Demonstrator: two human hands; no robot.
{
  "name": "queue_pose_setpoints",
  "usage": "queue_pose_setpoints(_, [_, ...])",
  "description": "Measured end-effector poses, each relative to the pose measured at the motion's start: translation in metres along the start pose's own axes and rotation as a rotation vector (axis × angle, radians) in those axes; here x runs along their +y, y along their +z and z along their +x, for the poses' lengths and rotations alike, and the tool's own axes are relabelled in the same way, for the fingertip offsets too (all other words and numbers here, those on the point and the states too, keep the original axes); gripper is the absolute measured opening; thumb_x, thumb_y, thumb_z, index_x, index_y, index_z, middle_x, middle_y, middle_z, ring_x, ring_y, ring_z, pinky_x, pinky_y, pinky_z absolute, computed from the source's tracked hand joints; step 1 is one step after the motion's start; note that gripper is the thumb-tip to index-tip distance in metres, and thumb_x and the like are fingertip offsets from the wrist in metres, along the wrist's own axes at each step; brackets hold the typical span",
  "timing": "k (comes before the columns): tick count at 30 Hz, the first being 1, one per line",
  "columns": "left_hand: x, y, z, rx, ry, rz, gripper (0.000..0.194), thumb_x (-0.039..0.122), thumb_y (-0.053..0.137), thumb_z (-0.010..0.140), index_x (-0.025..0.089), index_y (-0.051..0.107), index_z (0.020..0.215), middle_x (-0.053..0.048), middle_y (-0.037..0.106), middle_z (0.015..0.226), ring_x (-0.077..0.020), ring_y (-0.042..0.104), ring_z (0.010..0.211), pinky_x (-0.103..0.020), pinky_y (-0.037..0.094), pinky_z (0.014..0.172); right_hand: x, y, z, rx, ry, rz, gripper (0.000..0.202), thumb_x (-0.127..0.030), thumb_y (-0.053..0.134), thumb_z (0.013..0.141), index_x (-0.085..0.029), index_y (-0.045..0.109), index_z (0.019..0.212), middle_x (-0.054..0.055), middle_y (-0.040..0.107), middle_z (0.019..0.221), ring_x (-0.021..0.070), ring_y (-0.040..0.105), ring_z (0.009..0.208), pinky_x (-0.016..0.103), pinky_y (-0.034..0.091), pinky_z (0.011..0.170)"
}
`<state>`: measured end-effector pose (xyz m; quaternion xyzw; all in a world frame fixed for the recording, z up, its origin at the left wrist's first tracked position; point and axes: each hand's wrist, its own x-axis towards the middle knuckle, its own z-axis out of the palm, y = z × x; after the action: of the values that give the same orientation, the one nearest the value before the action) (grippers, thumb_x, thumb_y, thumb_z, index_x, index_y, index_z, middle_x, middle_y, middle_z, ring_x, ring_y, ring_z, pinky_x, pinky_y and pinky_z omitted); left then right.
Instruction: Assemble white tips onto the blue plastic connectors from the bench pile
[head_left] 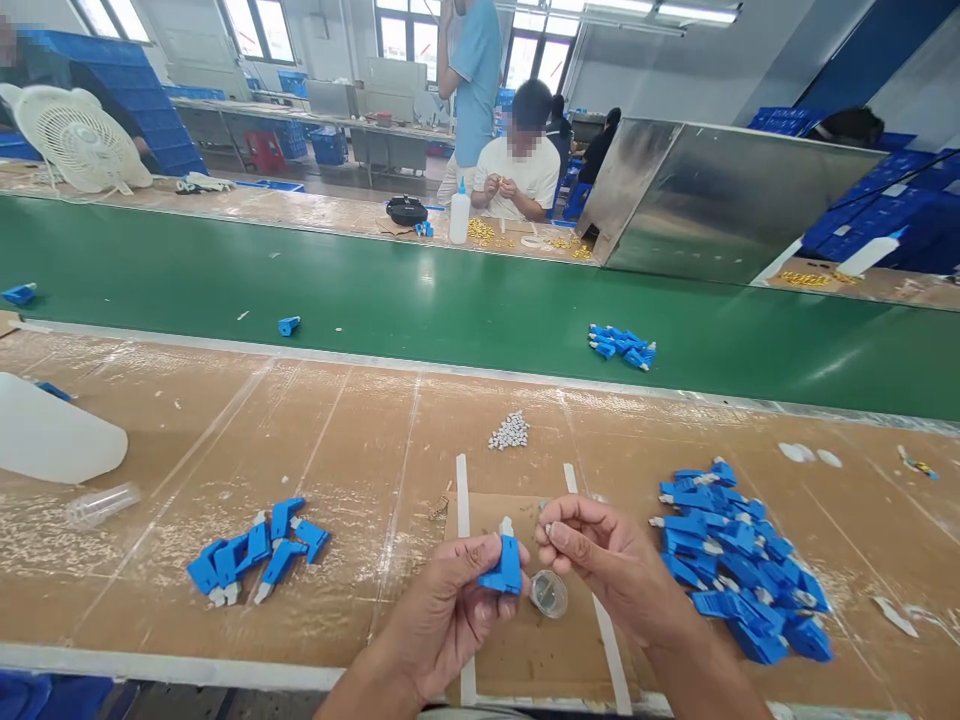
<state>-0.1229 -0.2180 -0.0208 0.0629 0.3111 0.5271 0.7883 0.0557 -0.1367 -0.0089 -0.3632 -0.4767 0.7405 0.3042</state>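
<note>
My left hand (461, 600) grips a blue plastic part (502, 566), its pale tip pointing up. Close by on the right, my right hand (607, 560) pinches a tiny piece between thumb and forefinger; most of it is hidden. Below and between the hands is a small clear round dish (549, 594) on a cardboard sheet (544, 655) edged by white tape. Ahead of them lies a heap of small grey pieces (509, 430). A large pile of blue parts (739, 560) rests at the right, and a smaller group (259, 545) at the left.
Beyond the table (352, 420) runs a green conveyor belt (420, 290) carrying blue parts (622, 345). A white container (56, 430) and a clear tube (103, 505) lie at the left. Across the belt are a seated person, a standing person, a white bottle (460, 215) and a metal panel (735, 200).
</note>
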Motion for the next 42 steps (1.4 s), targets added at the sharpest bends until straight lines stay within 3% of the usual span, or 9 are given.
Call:
queue_pose_setpoints(5, [0.005, 0.014, -0.003, -0.087, -0.031, 0.102, 0.028, 0.03, 0.069, 0.086, 0.003, 0.077, 0.089, -0.012, 0.071, 0.075, -0.0051, 0.059, 0.052, -0.009, 0.039, 0.043, -0.005, 0.0, -0.014, -0.002, -0.024, 0.023, 0.026, -0.041, 0.08, 0.08, -0.016, 0.072, 0.086, 0.005, 0.072, 0.076, 0.0116, 0.064, 0.062, 0.02, 0.051, 0.056])
queue_pose_setpoints(9, [0.012, 0.028, -0.007, -0.1, -0.09, 0.158, 0.029, 0.033, 0.072, 0.084, 0.004, 0.077, 0.085, -0.011, 0.069, 0.072, -0.004, 0.057, 0.05, -0.007, 0.038, 0.042, -0.01, 0.004, -0.028, -0.026, -0.117, -0.065, 0.022, -0.039, 0.071, 0.089, -0.017, 0.069, 0.086, 0.004, 0.069, 0.076, 0.0142, 0.063, 0.067, 0.025, 0.052, 0.06])
queue_pose_setpoints(14, [0.018, 0.041, -0.012, -0.079, -0.185, 0.199, 0.026, 0.032, 0.073, 0.083, 0.006, 0.076, 0.079, -0.009, 0.07, 0.067, -0.0042, 0.056, 0.046, -0.008, 0.034, 0.036, -0.01, 0.007, -0.046, 0.021, -0.411, -0.323, 0.009, -0.024, 0.058, 0.097, -0.022, 0.066, 0.092, 0.003, 0.06, 0.082, 0.0166, 0.06, 0.074, 0.031, 0.05, 0.066])
queue_pose_setpoints(20, [0.014, 0.046, -0.014, -0.045, -0.267, 0.286, 0.032, 0.036, 0.072, 0.082, 0.006, 0.074, 0.073, -0.009, 0.07, 0.063, -0.005, 0.056, 0.042, -0.011, 0.03, 0.032, -0.008, -0.001, -0.049, 0.0, -0.74, -0.566, 0.019, -0.007, 0.062, 0.09, -0.024, 0.068, 0.096, 0.004, 0.062, 0.087, 0.0203, 0.059, 0.082, 0.036, 0.046, 0.071])
queue_pose_setpoints(32, [0.015, 0.047, -0.013, -0.036, -0.354, 0.361, 0.035, 0.041, 0.075, 0.078, 0.008, 0.067, 0.07, -0.006, 0.069, 0.062, -0.0038, 0.055, 0.042, -0.01, 0.035, 0.036, -0.013, -0.011, -0.048, -0.118, -0.9, -0.731, 0.03, 0.006, 0.061, 0.085, -0.017, 0.069, 0.102, 0.007, 0.065, 0.089, 0.0185, 0.061, 0.08, 0.033, 0.048, 0.069])
queue_pose_setpoints(42, [0.01, 0.031, -0.004, -0.042, -0.353, 0.379, 0.033, 0.039, 0.077, 0.076, 0.008, 0.069, 0.07, -0.006, 0.07, 0.065, -0.0036, 0.057, 0.045, -0.011, 0.033, 0.039, -0.018, -0.016, -0.049, -0.226, -0.905, -0.959, 0.04, 0.01, 0.057, 0.084, -0.014, 0.067, 0.115, 0.011, 0.064, 0.095, 0.0178, 0.058, 0.081, 0.03, 0.048, 0.066])
